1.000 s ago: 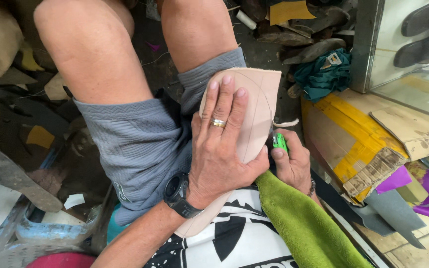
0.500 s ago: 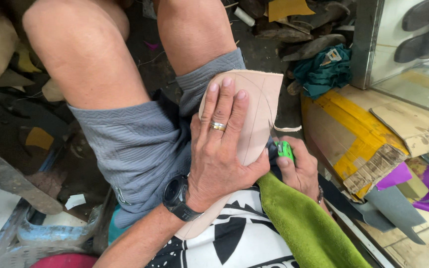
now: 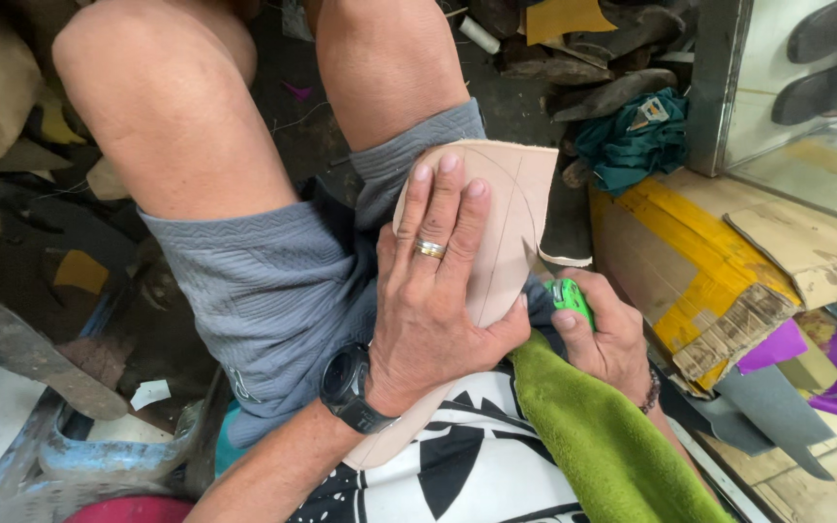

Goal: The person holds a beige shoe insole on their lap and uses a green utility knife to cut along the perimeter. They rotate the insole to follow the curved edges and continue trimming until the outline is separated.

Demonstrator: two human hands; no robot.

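Nearest the camera, a green cloth [image 3: 612, 436] lies over the person's lap, beside a black-and-white printed shirt [image 3: 457, 465]. Just above the cloth's upper edge, the right hand [image 3: 607, 334] is curled shut around a small green-handled cutter [image 3: 570, 295], the thumb lying along its top; the blade end is hidden against the leather. The left hand [image 3: 433, 300], with a black watch [image 3: 351, 387] on the wrist and a ring [image 3: 429, 249] on one finger, lies flat with its fingers [image 3: 443, 208] spread and straight, pressing down a tan leather piece [image 3: 515, 208]. That piece rests on the right thigh, over the hem of the grey shorts [image 3: 263, 291], its lower end running under the palm toward the shirt. A thin curved line is drawn on it, and a strip is partly cut free along its right edge. Farther off, flattened cardboard [image 3: 709, 261] lies on the floor to the right, with a teal rag [image 3: 636, 140] beyond it.
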